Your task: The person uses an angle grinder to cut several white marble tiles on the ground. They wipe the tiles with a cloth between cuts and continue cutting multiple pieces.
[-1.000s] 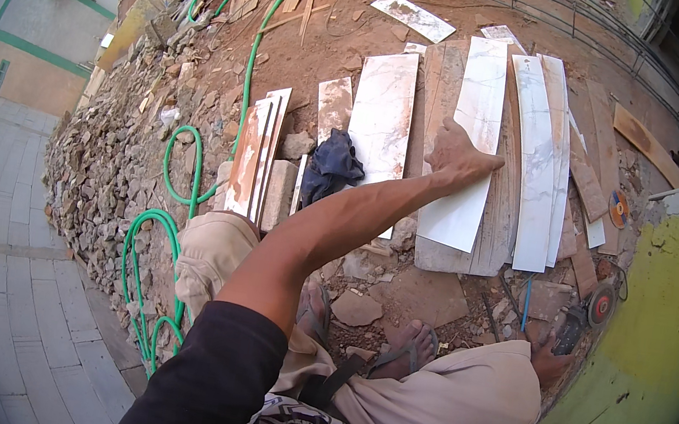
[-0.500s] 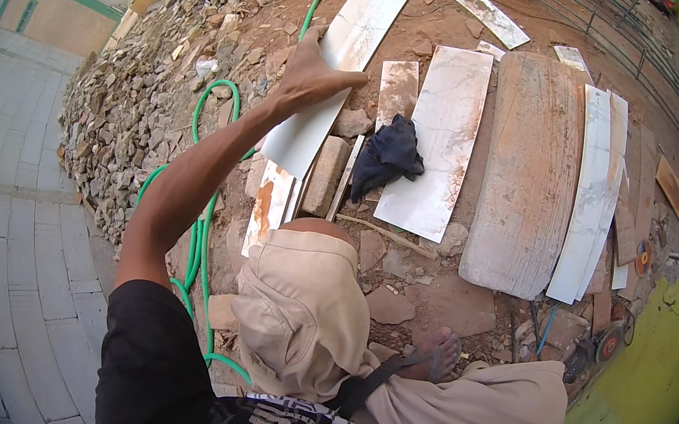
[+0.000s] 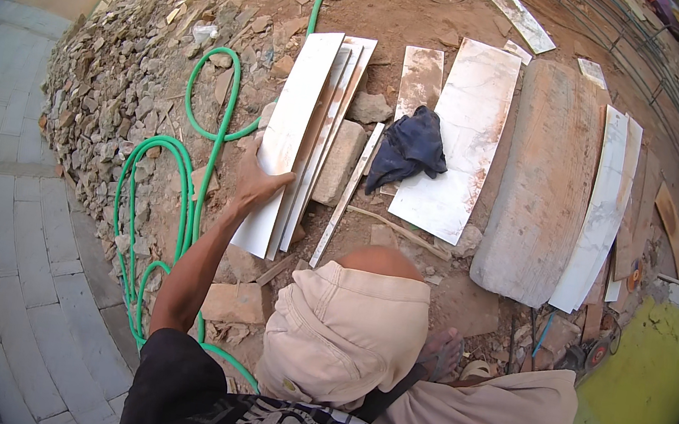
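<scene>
My left hand grips the near left part of a long white tile strip, its thumb across the top and its fingers at the left edge. Under and beside that strip lie several similar tile strips, fanned out and stained reddish brown. A rough stone block and a narrow white strip lie just to their right. A crumpled dark blue cloth rests partly on a broad white tile slab. My right hand is out of sight.
A thick dusty slab lies to the right, with more white tile strips beyond it. An angle grinder sits near the yellow-green surface. Green hose loops at left beside a rubble heap. Steel rebar lies far right.
My left hand has come nearer, and the long tile strip it touched now lies closer, over the other strips. The hand has closed from a wide spread onto the strip. The view has shifted.
</scene>
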The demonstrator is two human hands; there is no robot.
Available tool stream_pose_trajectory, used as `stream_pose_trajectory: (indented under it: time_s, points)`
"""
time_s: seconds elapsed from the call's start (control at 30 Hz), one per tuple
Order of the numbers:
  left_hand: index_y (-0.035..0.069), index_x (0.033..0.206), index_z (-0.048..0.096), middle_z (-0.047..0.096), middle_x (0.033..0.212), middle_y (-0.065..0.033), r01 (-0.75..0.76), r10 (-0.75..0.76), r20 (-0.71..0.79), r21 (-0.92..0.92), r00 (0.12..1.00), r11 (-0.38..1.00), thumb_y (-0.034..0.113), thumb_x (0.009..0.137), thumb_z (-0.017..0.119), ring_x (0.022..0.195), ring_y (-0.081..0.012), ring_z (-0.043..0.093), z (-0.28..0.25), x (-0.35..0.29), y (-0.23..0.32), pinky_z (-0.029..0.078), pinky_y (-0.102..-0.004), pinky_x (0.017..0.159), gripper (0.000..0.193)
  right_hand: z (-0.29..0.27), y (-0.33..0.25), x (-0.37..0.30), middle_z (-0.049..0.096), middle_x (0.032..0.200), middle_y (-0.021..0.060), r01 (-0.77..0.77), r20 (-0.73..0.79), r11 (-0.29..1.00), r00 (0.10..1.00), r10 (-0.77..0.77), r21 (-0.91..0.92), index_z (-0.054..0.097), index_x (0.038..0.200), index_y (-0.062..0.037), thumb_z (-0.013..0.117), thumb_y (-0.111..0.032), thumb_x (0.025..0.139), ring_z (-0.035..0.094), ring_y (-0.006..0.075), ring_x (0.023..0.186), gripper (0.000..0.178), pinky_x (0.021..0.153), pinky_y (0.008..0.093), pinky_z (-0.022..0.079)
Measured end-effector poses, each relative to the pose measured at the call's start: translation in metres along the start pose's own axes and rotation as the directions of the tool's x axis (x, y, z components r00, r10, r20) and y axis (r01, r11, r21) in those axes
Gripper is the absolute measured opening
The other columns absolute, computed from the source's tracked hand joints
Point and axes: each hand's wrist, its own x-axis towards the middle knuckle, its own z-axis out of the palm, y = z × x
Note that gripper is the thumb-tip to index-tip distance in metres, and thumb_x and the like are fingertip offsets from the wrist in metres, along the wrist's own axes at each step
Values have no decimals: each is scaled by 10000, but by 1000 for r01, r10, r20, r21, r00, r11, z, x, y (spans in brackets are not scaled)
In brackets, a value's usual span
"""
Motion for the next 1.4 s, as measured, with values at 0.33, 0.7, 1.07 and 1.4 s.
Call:
stream_pose_trajectory:
  time_s: [0.33,0.7,1.07,1.4]
  points:
    - [-94,1475,415,539,1352,-279,75,-76,4,108,997,991,293,616,914,1265,-390,538,9,-19,-12,426,-455,1114,1066,1,5,11,724,1159,121,4,101,997,995,-12,74,649,1267,-35,462,-315,1060,694,227,1033,395,844,386,551]
    - [-29,1508,403,464,1440,-259,48,-55,168,44,984,998,412,698,918,1361,-412,442,10,-11,-20,356,-504,1159,1057,-30,89,68,712,1131,105,-338,568,779,823,-28,528,635,1299,-8,559,-238,1019,679,187,993,370,818,336,548]
    - [-27,1245,668,684,1147,-205,-143,147,481,-46,864,989,354,949,731,1028,-323,669,105,-37,135,512,-391,896,487,-170,110,189,701,1103,88,-525,536,117,804,-258,843,620,1330,19,655,-161,978,664,147,952,398,793,287,544]
    - [-82,1434,411,518,1366,-324,254,-255,363,51,896,966,386,946,702,1292,-455,520,222,-36,128,396,-491,1109,736,-150,-133,215,591,1296,304,377,204,425,502,-841,823,423,1468,110,612,-231,1002,604,408,1185,608,1025,477,484]
